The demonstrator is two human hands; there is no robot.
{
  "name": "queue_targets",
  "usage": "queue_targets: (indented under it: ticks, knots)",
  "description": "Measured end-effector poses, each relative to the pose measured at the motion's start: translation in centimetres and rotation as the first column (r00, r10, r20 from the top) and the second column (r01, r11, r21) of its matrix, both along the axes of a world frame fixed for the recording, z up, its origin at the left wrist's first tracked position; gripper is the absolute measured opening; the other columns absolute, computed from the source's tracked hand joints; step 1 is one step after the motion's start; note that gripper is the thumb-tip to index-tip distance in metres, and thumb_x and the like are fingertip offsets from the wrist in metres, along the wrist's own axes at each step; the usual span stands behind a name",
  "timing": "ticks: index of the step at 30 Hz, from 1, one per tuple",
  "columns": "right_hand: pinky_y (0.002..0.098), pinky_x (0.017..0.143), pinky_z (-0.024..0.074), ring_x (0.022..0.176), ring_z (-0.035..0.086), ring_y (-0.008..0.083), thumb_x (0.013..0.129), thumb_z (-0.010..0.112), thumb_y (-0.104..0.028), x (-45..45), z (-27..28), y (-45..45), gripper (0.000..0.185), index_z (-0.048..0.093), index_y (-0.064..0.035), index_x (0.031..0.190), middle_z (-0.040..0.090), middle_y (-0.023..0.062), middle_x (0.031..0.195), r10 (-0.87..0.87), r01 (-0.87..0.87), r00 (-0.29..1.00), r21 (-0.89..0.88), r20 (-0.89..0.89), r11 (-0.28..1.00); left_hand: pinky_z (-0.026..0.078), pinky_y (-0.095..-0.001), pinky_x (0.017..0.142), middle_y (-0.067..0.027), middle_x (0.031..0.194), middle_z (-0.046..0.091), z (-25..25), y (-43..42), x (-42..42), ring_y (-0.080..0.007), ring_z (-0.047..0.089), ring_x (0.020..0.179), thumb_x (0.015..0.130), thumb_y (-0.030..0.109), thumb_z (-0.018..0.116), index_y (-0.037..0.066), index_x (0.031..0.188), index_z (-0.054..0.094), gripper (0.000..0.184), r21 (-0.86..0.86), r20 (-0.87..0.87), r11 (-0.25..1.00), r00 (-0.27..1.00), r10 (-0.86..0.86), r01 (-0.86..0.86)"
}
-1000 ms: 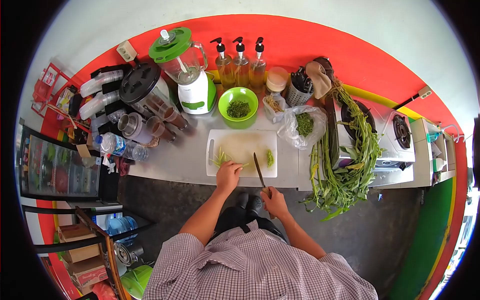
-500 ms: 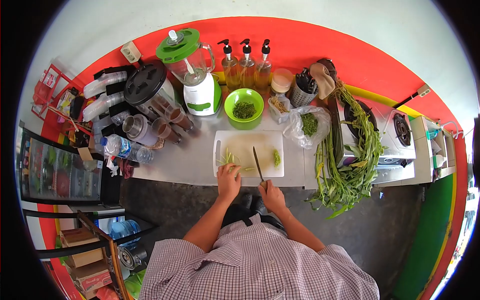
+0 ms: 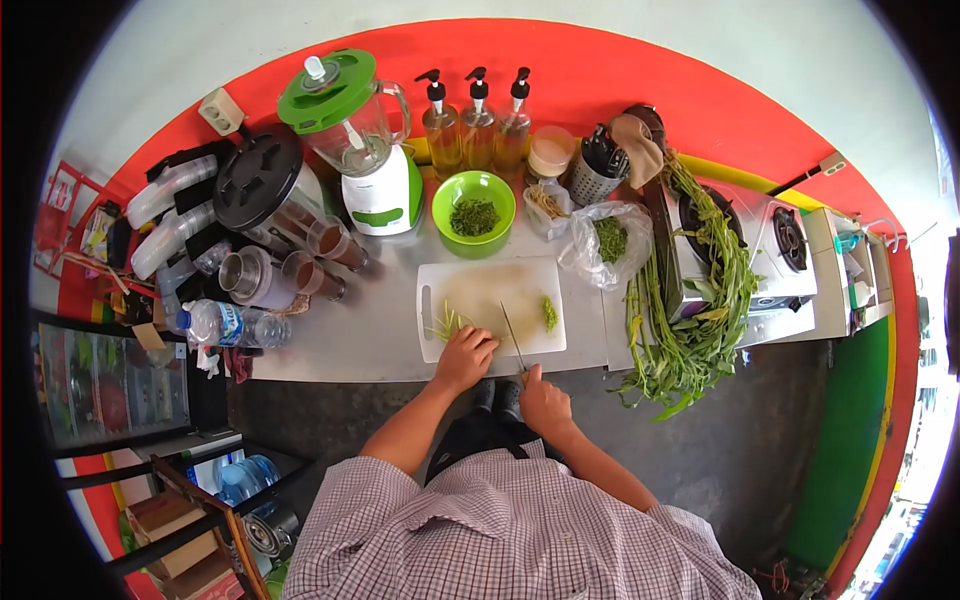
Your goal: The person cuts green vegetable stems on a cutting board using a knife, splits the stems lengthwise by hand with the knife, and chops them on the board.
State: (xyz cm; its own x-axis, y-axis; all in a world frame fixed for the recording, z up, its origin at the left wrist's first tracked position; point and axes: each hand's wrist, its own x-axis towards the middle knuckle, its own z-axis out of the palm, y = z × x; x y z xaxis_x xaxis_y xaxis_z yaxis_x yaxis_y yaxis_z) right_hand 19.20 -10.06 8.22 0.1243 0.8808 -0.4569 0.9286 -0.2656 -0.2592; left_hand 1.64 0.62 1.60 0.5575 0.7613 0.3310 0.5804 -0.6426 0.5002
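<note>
The handle of the knife (image 3: 511, 330) is gripped in the closed right hand (image 3: 546, 402), its blade laid over the near part of the white cutting board (image 3: 480, 285). Pale green stems (image 3: 449, 322) are spread on the board's left part, partly covered by the left hand (image 3: 465, 357); whether they are pinched by its fingers cannot be told. Chopped greens (image 3: 549, 314) are heaped right of the blade. The board's far side is hemmed in by a green bowl (image 3: 478, 245), backed by pump bottles (image 3: 478, 132) and flanked by a blender (image 3: 382, 192). The right is crowded by a plastic bag (image 3: 580, 262) and long leafy stalks (image 3: 700, 325), draped against the stove (image 3: 768, 235).
</note>
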Motion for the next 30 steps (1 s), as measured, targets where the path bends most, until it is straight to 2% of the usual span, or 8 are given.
queue_targets:
  ticks: [4,7,10,13,17,22,29,30]
  knots:
    - [0.0508,0.064,0.0586,0.074,0.073,0.0401,0.092,0.055,-0.012,-0.7,-1.6,-0.3,0.034,0.043,0.0007,0.122,0.072,0.0214,0.082,-0.008,0.008,0.999,0.002,0.036,1.000,0.046,-0.0385,0.088,0.0007,0.102,0.059,0.8,1.0,-1.6,-0.0208,0.055,0.101,0.081,0.013,0.068,0.015,0.112,0.073,0.032,0.086,-0.104,0.987,0.986,-0.126,0.136]
    - [0.0502,0.064,0.0588,0.075,0.073,0.0389,0.092,0.055,-0.010,-0.6,-2.1,0.8,0.039,0.042,0.0018,0.126,0.072,0.0214,0.082,0.031,-0.031,0.998,-0.003,0.051,1.000,0.045,-0.0381,0.088,0.0008,0.102,0.058,1.0,1.0,-1.6,-0.0209,0.054,0.102,0.082,0.014,0.068,0.016,0.116,0.073,0.034,0.052,-0.134,0.989,0.982,-0.131,0.139]
    - [0.0524,0.070,0.0581,0.078,0.072,0.0431,0.093,0.053,-0.011,-0.2,-0.4,1.4,0.042,0.038,0.0064,0.128,0.071,0.0257,0.085,0.017,-0.016,1.000,-0.049,0.001,0.999,0.045,-0.0375,0.086,0.0007,0.101,0.057,0.7,0.9,-1.6,-0.0208,0.054,0.100,0.081,0.014,0.068,0.017,0.115,0.073,0.034,0.019,-0.124,0.991,0.984,-0.126,0.129]
    - [0.0521,0.070,0.0582,0.076,0.072,0.0430,0.092,0.054,-0.009,-1.0,0.3,0.1,0.044,0.038,0.0072,0.129,0.071,0.0247,0.084,0.030,-0.029,0.999,-0.078,0.012,0.997,0.044,-0.0367,0.085,0.0009,0.098,0.057,0.4,1.1,-1.5,-0.0203,0.054,0.098,0.082,0.014,0.068,0.018,0.115,0.073,0.034,0.120,-0.111,0.986,0.988,-0.104,0.117]
    - [0.0520,0.071,0.0582,0.078,0.072,0.0433,0.091,0.054,-0.008,-1.2,-1.9,0.1,0.045,0.038,0.0082,0.129,0.071,0.0247,0.085,0.012,-0.010,0.998,-0.044,0.054,0.999,0.044,-0.0366,0.085,0.0012,0.096,0.056,0.5,0.7,-1.4,-0.0200,0.054,0.096,0.082,0.014,0.068,0.018,0.113,0.073,0.032,0.072,-0.093,0.991,0.990,-0.103,0.110]
    - [0.0512,0.073,0.0586,0.083,0.073,0.0425,0.090,0.055,-0.008,-0.8,-0.5,1.8,0.051,0.035,0.0106,0.133,0.072,0.0250,0.087,0.048,-0.047,0.999,-0.089,0.018,0.995,0.044,-0.0388,0.086,0.0002,0.098,0.057,0.3,0.8,-1.6,-0.0222,0.054,0.099,0.081,0.014,0.069,0.018,0.110,0.073,0.029,0.052,-0.087,0.992,0.990,-0.112,0.117]
    - [0.0510,0.075,0.0586,0.086,0.072,0.0432,0.088,0.057,-0.010,-1.5,-1.8,0.6,0.054,0.035,0.0114,0.133,0.071,0.0270,0.091,0.060,-0.057,0.998,-0.103,0.021,0.993,0.044,-0.0375,0.088,0.0002,0.096,0.057,0.3,0.9,-1.6,-0.0214,0.055,0.100,0.083,0.015,0.068,0.019,0.107,0.074,0.026,0.021,-0.047,0.996,0.996,-0.081,0.082]
    - [0.0486,0.074,0.0595,0.086,0.073,0.0407,0.087,0.060,-0.010,-1.3,-2.0,1.6,0.058,0.034,0.0108,0.135,0.072,0.0244,0.091,0.069,-0.064,0.997,-0.105,0.037,0.992,0.044,-0.0376,0.088,0.0000,0.097,0.058,0.4,1.0,-1.6,-0.0215,0.055,0.101,0.083,0.015,0.068,0.019,0.107,0.074,0.026,0.031,-0.039,0.997,0.996,-0.075,0.076]
